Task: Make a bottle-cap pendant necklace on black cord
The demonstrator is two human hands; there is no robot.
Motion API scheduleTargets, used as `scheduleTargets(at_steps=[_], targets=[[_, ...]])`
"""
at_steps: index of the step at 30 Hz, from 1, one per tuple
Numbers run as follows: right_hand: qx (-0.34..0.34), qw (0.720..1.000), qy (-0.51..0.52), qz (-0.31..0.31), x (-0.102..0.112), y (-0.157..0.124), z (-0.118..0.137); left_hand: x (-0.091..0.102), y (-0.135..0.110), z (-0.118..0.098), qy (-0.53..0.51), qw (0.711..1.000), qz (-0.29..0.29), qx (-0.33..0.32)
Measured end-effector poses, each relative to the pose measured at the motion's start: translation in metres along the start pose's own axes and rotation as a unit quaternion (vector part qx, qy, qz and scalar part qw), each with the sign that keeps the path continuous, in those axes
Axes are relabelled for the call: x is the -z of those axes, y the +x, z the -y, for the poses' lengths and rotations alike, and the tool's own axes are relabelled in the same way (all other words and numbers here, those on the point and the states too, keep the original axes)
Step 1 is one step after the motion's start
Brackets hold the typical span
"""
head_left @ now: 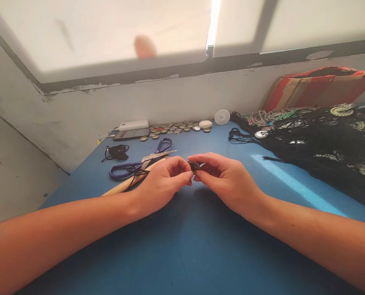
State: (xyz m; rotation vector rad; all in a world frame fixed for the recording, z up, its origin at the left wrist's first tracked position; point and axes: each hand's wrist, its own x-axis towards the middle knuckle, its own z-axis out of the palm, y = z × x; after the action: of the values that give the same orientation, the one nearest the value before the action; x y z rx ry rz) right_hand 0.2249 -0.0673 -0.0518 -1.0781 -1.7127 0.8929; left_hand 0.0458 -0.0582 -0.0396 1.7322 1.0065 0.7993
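Note:
My left hand (165, 180) and my right hand (224, 178) meet over the middle of the blue table (185, 246). Both pinch one small dark bottle cap (195, 166) between thumbs and fingertips. A thin black cord (138, 175) runs from under my left hand toward the left. Just behind my left hand lie purple-handled scissors (139, 162) and a wooden stick (124, 186), which my left wrist partly covers.
Several bottle caps (176, 127) lie along the back wall beside a phone (131, 134), a white power bank (133, 124) and a white disc (222, 116). A coil of black cord (117, 152) sits left. A black fabric with caps and beads (327, 143) fills the right side.

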Motion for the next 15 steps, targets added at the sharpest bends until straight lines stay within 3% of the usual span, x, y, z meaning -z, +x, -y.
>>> scheduleTargets(at_steps=[15], targets=[[0.007, 1.000, -0.026, -0.013, -0.0014, 0.0000, 0.0013, -0.0006, -0.0009, -0.0022, 0.015, 1.000, 0.004, 0.003]])
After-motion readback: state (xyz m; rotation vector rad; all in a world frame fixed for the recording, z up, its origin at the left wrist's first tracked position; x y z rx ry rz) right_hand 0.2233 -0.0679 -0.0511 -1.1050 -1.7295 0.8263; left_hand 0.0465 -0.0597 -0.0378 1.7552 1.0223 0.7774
